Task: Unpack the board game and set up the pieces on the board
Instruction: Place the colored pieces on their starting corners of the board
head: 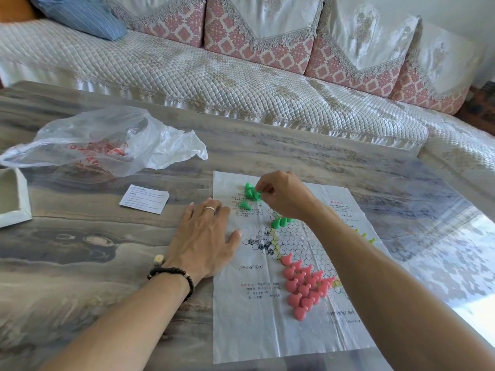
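At the far left corner of the paper board (257, 330), on its printed text and outside the star of circles, lies a loose heap of green pieces (252, 193); the right hand (285, 195) is over this heap, its fingers curled, and its fingertips (263, 189) pinch at one green piece on the right side of the pile; whether the piece is already lifted I cannot tell. One more green piece (245, 205) lies alone just near-left of the heap, tipped on its side with its point to the left. The place where these pieces should go, I judge, is the far point of the star, where a few standing green pieces (280, 223) are already set; this point lies nearer and slightly to the right of the heap, almost under the right wrist; so the coming move is short and goes toward the person. The right hand is clearly the closer one to both heap and target. The left hand (206, 236) lies flat with straight, spread fingers, half on the table (80, 263) and half on the left edge of the board, and seems to keep the thin sheet from sliding. On the near point of the star the pink pieces (305, 286) stand packed in a triangle, which looks finished; some yellow-green pieces (367, 238) show past the right forearm, mostly hidden.
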Motion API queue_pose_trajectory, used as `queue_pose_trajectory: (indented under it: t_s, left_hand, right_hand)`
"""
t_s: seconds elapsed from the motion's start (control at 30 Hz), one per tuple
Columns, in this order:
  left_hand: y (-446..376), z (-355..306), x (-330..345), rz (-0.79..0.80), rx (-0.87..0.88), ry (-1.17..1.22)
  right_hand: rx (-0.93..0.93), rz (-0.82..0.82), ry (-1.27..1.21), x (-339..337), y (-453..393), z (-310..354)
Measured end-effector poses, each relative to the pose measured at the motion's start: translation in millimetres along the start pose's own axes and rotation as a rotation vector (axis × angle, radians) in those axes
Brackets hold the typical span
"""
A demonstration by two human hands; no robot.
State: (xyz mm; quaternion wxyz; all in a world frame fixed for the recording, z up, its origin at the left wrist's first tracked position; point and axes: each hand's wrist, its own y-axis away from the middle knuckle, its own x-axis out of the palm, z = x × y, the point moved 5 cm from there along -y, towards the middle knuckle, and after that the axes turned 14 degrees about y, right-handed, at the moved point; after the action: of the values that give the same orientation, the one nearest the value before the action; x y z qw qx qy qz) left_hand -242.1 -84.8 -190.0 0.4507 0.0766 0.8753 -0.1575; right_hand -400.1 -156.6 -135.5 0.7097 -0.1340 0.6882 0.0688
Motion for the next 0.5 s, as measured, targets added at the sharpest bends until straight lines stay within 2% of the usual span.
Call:
queue_pose_trajectory:
  t_s: [0.1, 0.27, 0.5]
  left_hand:
    - [0, -1, 0, 0.001, 0.004, 0.004]
    - [0, 1, 1, -0.006, 0.006, 0.006]
    - [-1, 2, 2, -0.008, 0.008, 0.014]
  right_hand:
    - [0.094, -0.081, -0.081, -11, 3, -18]
    - [0.241, -0.108, -0.118, -20, 12, -49]
    - [0.292, 0.022, -0.1, -19, 20, -65]
